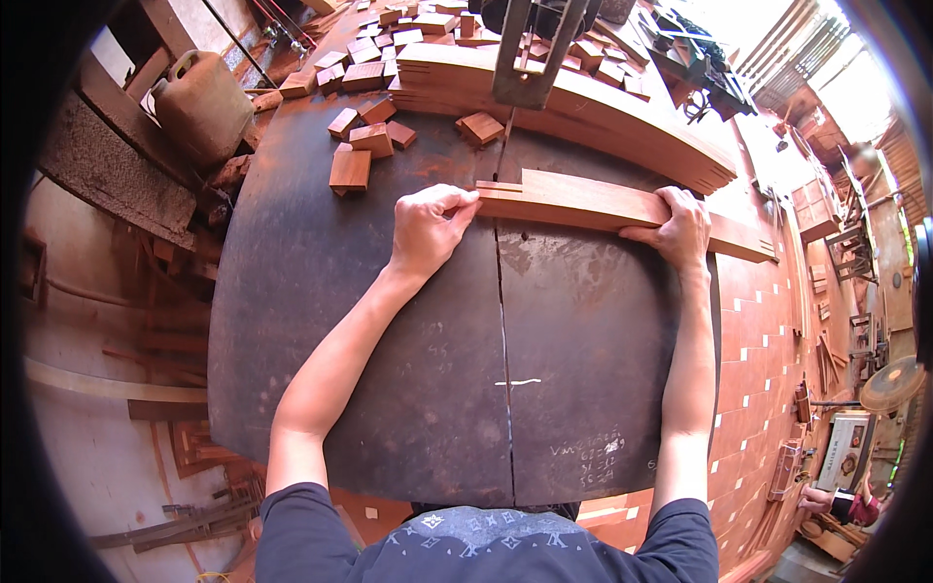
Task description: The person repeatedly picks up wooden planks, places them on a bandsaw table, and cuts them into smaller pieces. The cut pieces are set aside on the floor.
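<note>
A reddish wooden bar (583, 202) lies across the dark saw table (418, 369), with a notch cut in its left end and slits at its right end. My left hand (428, 228) pinches the notched end between thumb and fingers. Toward the other end, my right hand (682, 228) grips the bar from above, thumb on the near side. The bar's right end sticks out past the table edge. Just beyond it stands the metal saw guide (527, 83), above the slot in the table. A thicker length of wood (622, 112) with slit ends lies behind, roughly parallel.
Several loose offcut blocks (371, 141) sit at the table's far left, and one block (479, 128) lies near the slot. More blocks (364, 76) are heaped behind. A jerrycan (202, 112) stands at left. Another person (860, 510) is at the lower right.
</note>
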Demonstrator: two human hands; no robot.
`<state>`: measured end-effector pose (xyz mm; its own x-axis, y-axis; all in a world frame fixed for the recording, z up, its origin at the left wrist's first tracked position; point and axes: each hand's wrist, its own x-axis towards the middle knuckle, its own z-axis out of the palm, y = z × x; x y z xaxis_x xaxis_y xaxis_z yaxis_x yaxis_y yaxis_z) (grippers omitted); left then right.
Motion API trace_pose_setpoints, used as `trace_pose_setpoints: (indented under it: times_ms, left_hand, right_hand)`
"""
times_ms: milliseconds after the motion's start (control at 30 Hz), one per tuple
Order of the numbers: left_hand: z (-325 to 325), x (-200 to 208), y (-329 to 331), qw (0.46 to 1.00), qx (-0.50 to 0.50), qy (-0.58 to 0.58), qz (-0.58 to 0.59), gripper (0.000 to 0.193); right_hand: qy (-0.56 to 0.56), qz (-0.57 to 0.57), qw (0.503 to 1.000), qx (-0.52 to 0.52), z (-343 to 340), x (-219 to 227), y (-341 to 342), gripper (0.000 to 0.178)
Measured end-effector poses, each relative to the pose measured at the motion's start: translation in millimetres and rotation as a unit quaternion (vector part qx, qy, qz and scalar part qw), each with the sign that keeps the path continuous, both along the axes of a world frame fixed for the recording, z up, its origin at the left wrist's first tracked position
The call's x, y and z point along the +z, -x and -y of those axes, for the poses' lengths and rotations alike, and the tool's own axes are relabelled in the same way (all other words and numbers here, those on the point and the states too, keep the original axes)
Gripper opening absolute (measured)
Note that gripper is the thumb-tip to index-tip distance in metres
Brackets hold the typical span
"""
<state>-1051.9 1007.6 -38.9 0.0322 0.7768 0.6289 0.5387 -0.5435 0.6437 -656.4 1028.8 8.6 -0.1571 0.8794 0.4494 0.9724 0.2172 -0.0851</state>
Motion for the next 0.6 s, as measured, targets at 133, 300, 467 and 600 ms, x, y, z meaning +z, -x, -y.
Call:
trace_pose_setpoints:
  times_ms: [133,300,467,600]
  left_hand:
    - [-0.9,0.1,-2.3,1.000,0.004,-0.007,0.007,0.009]
    - [-0.4,-0.8,-1.5,1.000,0.009,-0.011,0.011,0.010]
    - [-1.2,-1.2,-2.2,1.000,0.014,-0.002,0.006,0.010]
    - [-2.2,-2.1,-2.5,1.000,0.021,-0.007,0.004,0.010]
  right_hand:
    - [-0.004,0.011,1.000,-0.001,-1.0,-2.3,-1.8,0.087]
    - [0.003,0.011,1.000,-0.001,-0.4,0.1,1.9,0.088]
    - [0.011,0.011,1.000,-0.011,0.8,2.5,3.8,0.089]
    - [0.011,0.011,1.000,-0.010,-1.2,1.6,2.0,0.090]
